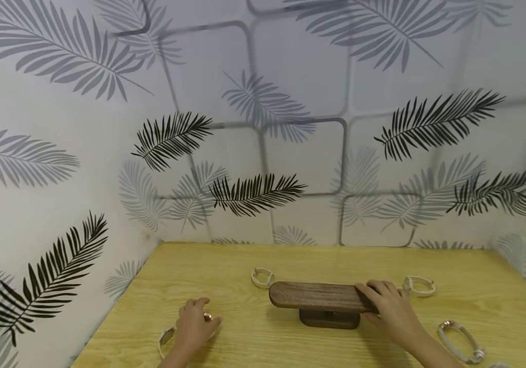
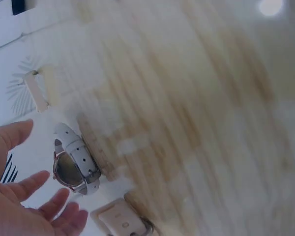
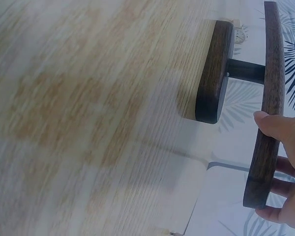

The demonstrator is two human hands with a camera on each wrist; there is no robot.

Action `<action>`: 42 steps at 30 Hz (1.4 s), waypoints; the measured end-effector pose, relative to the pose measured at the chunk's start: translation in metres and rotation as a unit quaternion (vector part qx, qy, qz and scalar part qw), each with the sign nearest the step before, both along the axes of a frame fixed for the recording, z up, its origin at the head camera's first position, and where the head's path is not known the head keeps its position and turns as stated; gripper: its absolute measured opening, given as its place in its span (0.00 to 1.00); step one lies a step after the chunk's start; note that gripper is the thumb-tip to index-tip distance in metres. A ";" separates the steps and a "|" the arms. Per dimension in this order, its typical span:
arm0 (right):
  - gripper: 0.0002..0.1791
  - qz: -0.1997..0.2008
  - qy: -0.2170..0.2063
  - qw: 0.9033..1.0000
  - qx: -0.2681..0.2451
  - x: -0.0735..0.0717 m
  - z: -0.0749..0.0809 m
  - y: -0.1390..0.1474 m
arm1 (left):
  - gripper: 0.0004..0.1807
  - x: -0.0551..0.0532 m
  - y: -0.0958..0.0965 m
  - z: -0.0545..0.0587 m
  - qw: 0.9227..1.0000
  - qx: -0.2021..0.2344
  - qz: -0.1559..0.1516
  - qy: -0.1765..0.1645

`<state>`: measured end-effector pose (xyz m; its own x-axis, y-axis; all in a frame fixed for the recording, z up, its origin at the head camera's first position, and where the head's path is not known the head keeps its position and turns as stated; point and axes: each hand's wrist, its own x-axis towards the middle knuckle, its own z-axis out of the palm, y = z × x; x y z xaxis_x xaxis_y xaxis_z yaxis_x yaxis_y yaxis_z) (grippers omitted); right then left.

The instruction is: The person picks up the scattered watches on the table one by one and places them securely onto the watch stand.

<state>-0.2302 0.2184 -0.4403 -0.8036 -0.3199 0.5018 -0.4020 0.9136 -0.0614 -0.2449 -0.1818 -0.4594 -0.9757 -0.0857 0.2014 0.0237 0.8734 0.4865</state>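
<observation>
Right hand (image 1: 388, 307) grips the wooden stand (image 1: 320, 296), post (image 3: 246, 72) clear only from right wrist; left hand (image 1: 193, 325) spread.

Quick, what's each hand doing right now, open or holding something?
Left hand: open, near a white-strapped watch.
Right hand: holding the dark wooden T-shaped stand by its top bar.

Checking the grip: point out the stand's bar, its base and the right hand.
Bar (image 1: 315, 296), head view: its long face.
Base (image 3: 215, 73), right wrist view: side, midway.
Right hand (image 1: 392, 313), head view: back of hand.
</observation>
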 end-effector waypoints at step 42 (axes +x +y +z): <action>0.36 -0.002 0.031 0.999 0.013 -0.001 -0.007 0.002 | 0.23 -0.008 0.023 0.007 0.961 0.184 -0.205 -0.014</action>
<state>-0.2308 0.2202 -0.4474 -0.7727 -0.3302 0.5421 -0.4004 0.9163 -0.0127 -0.2525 -0.1586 -0.4525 -0.9473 0.2460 0.2051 0.3117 0.5620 0.7662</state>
